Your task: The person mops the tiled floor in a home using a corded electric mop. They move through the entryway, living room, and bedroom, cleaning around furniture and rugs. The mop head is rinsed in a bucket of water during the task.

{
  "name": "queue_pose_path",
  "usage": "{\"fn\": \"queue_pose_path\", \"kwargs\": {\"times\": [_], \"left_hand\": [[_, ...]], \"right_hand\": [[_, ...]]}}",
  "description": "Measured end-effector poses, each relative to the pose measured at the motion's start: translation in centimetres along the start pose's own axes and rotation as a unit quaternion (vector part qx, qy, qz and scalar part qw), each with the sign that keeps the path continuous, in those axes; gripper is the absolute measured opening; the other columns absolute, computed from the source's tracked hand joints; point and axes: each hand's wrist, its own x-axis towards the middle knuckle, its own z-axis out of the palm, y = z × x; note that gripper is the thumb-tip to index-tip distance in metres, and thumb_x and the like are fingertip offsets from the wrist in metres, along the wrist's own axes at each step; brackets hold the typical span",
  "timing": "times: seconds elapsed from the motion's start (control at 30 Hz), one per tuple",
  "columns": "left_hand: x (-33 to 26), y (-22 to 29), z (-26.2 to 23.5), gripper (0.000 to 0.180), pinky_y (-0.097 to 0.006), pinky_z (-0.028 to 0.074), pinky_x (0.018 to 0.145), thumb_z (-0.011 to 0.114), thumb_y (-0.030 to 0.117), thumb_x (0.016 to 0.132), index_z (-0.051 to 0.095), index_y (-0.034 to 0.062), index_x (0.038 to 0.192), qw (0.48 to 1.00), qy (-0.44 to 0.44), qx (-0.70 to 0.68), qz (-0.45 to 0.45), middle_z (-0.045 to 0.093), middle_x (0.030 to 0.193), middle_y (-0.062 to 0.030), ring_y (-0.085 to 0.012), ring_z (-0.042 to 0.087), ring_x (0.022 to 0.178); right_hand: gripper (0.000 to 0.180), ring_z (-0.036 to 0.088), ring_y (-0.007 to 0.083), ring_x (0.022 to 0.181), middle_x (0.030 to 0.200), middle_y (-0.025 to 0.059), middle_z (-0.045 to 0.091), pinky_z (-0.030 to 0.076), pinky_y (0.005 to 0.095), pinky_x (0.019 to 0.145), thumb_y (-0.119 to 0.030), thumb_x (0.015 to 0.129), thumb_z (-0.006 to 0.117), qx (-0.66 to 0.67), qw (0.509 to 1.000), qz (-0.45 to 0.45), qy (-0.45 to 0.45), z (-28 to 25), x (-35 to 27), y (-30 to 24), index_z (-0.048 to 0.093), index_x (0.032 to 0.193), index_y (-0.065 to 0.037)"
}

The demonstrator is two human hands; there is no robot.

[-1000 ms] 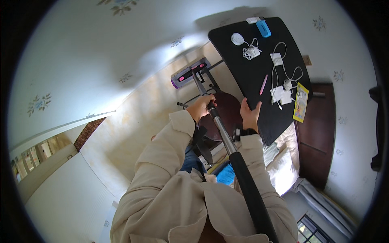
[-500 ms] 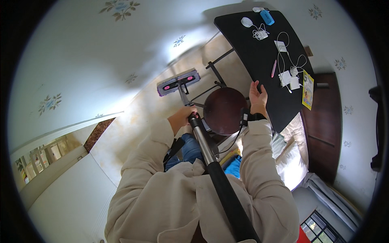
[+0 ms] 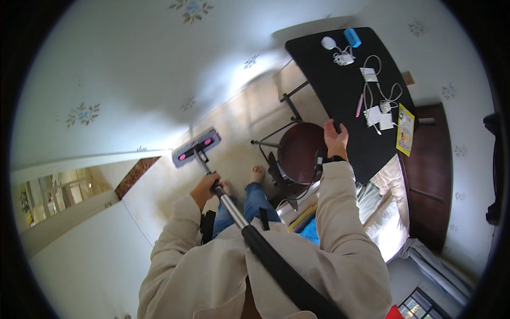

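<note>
My left hand [image 3: 204, 189] is wrapped around the pole of a flat mop [image 3: 232, 207]. The pole's thick black grip runs back across the front of my coat to the lower edge. On the pale floor lies the mop head [image 3: 196, 148], a grey pad with a black plate and two pink spots, close to the wall's base. Holding nothing, my right hand [image 3: 336, 141] is raised with its fingers spread and palm up, beside the black table [image 3: 329, 90]. Just left of that hand is the round dark-red seat of a stool [image 3: 300, 151].
White chargers and cables [image 3: 373, 115], a pink pen [image 3: 359, 105], a blue box [image 3: 352, 37] and a yellow packet [image 3: 405, 130] lie on the table. Its black legs [image 3: 291, 106] stand on the floor. A bed with bedding [image 3: 387, 212] is at the right. My feet [image 3: 257, 174] are left of the stool.
The mop head has slid left and a little nearer along the wall, and my left hand has moved left and down with the pole. My right hand remains spread by the table.
</note>
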Motion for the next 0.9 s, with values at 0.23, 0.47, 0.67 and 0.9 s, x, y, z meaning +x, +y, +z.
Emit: {"fn": "queue_pose_path", "kwargs": {"times": [0.23, 0.47, 0.67, 0.9], "left_hand": [[1.8, -0.6, -4.0, 0.008, -0.031, 0.046, 0.052, 0.055, 0.008, 0.075, 0.049, 0.0071, 0.079, 0.992, -0.025, -0.119, 0.031, 0.046, 0.065, -0.0055, -0.0191, 0.049, 0.055], [5.2, 2.1, -4.7, 0.007, -0.031, 0.048, 0.058, 0.051, 0.011, 0.079, 0.050, 0.0047, 0.081, 0.947, -0.171, -0.048, 0.267, 0.051, 0.071, -0.0084, -0.0207, 0.054, 0.065], [3.9, 5.7, -5.0, 0.009, -0.032, 0.050, 0.057, 0.050, 0.014, 0.082, 0.052, 0.0051, 0.083, 0.963, -0.118, -0.224, 0.088, 0.054, 0.074, -0.0078, -0.0201, 0.055, 0.065], [2.0, 10.5, -9.5, 0.018, -0.032, 0.050, 0.056, 0.045, 0.016, 0.086, 0.049, -0.0009, 0.086, 0.900, -0.198, -0.358, 0.151, 0.052, 0.074, -0.0106, -0.0217, 0.053, 0.064]], "right_hand": [[0.034, 0.058, 0.0265, 0.089, 0.105, 0.0160, 0.056, 0.047, 0.0396, 0.083, -0.022, 0.088, 0.046, -0.316, 0.947, -0.033, -0.047, 3.5, -10.3, -0.5, 0.043, 0.117, -0.004], [0.047, 0.056, 0.0212, 0.097, 0.114, 0.0131, 0.053, 0.043, 0.0349, 0.088, -0.024, 0.085, 0.052, -0.404, 0.889, -0.060, -0.207, 3.0, -24.2, 0.3, 0.039, 0.126, -0.005], [0.045, 0.057, 0.0186, 0.095, 0.116, 0.0116, 0.052, 0.044, 0.0292, 0.085, -0.020, 0.084, 0.057, -0.585, 0.784, -0.021, -0.204, 5.0, -31.4, 4.3, 0.041, 0.124, -0.004], [0.054, 0.054, 0.0171, 0.099, 0.120, 0.0121, 0.048, 0.042, 0.0277, 0.086, -0.022, 0.083, 0.060, -0.682, 0.669, -0.051, -0.290, 9.6, -33.8, 9.5, 0.036, 0.127, -0.002]]}}
